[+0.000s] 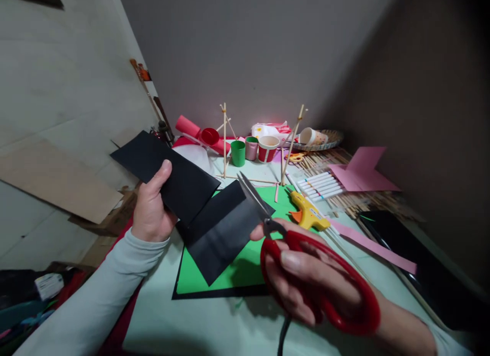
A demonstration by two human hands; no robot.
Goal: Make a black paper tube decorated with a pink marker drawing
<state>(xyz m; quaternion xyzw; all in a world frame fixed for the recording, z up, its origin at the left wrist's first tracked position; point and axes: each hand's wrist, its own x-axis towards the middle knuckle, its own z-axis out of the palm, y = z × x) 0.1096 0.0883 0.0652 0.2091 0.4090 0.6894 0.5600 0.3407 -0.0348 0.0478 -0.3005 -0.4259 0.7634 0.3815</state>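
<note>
My left hand (153, 205) grips a black paper piece (179, 174), thumb on top, raised above the table's left side. Red-handled scissors (344, 274) are in my right hand (298, 266), with fingers through the loops. Their blades stand slightly apart and point up and to the left. Between my hands, a second black paper piece (222, 233) with a crease lies over a green sheet (206, 282) that has a black border. The left piece overlaps this second one at its corner. Just beyond my right hand rests a yellow glue gun (308, 210).
Stick frames (224, 146) stand behind the green sheet, near a green cup (238, 153) and a red-and-white cup (268, 150). Markers (321, 186), folded pink paper (362, 172), a pink strip (377, 246) and a black glossy slab (417, 264) occupy the right. Walls close off the back.
</note>
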